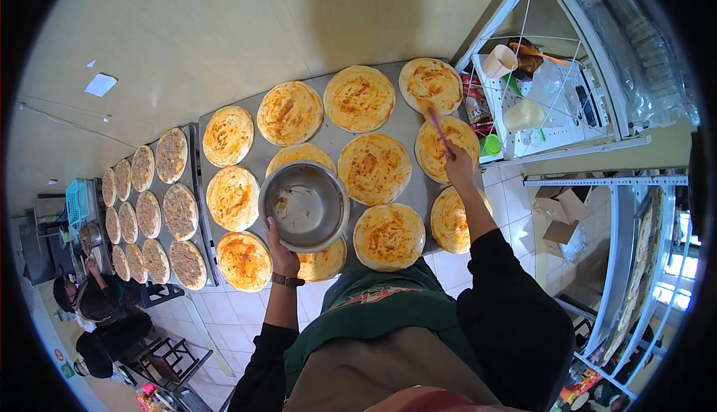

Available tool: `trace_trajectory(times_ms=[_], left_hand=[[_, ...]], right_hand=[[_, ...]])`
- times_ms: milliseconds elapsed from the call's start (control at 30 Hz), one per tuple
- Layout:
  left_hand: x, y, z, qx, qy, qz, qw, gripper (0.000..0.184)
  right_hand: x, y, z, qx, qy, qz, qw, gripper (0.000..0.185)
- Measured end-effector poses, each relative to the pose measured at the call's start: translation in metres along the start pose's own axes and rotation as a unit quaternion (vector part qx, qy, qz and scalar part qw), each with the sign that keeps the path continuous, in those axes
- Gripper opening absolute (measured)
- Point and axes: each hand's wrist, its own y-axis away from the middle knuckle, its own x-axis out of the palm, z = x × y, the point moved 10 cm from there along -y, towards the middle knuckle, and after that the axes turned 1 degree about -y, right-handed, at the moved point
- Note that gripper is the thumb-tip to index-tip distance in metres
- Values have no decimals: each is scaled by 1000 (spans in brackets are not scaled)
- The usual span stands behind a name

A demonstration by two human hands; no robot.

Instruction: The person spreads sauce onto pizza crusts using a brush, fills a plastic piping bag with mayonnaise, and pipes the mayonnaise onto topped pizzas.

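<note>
My left hand (279,251) grips the rim of a steel mixing bowl (321,203), which has orange-brown smears on its inside. Beneath and around the bowl, round flat dough bases (374,169) coated in orange-red sauce lie in rows on a metal table (320,87). In my right hand (460,165) is a brush (439,128) with a purple handle. Its blurred tan head is between the far-right base (431,83) and the nearer one (448,147); I cannot tell whether it touches either. The bowl partly hides two bases.
At the left, another table bears bases with a brown topping (180,211). A white wire rack (553,124) with a beige cup (500,62) stands at the right, cardboard boxes (562,214) below it. Two people (104,300) are at the far left. A wall rises behind the table.
</note>
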Motion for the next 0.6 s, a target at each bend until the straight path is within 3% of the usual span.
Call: trace_trajectory(times_ms=[133,200,233,333,467,533,567,600], left_hand=[[0,-1,-3,11,-15,2,1000,53],[-1,-2,-1,2,-3,-1,1000,52],[0,-2,-1,3,-4,1,1000,52],[0,-1,-2,11,5,11,1000,52],[-9,3,-1,13,-5,-7,1000,52],[-9,4,-2,14,-7,-12,1000,52],[-7,5,-3,14,-6,-6,1000,53],[-6,5,-3,14,-4,-1,1000,53]], right_hand=[[-15,-33,-1,22,-76,-69,995,32],[-34,-43,2,-16,-7,-192,981,29],[-29,-37,4,-16,-8,-194,981,29],[23,-20,15,-37,-30,-41,998,30],[-14,-31,11,-35,-116,-126,985,30],[-25,-44,-13,60,-16,-164,984,28],[-20,-44,-14,58,-17,-166,984,28],[-6,-40,6,-17,-32,-126,991,28]])
